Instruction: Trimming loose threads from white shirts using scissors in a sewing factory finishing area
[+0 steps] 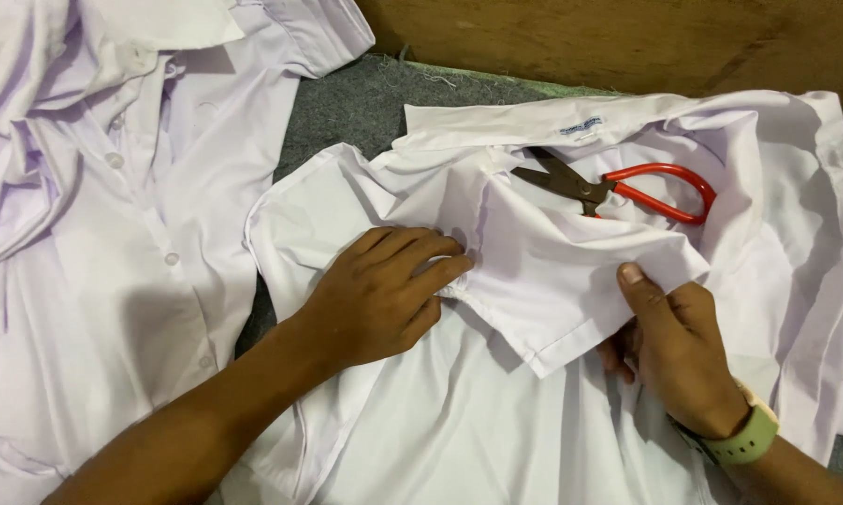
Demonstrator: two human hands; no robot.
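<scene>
Head view shows left hand (379,295) flat, fingers together on the shirt (459,430), right hand (669,351) pinching its sleeve (571,281); scissors (618,187) half-buried nearby could snag cloth.

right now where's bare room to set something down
Only the grey felt surface, a wedge between the buttoned white shirt and the white collared shirt. Elsewhere is crowded: red-handled scissors, left hand and right hand gripping it.

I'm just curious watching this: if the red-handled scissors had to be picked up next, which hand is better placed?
Probably the right hand: the scissors lie just above it on the white shirt, though it pinches a fabric fold. The left hand is farther away, pressing the cloth flat.
</scene>
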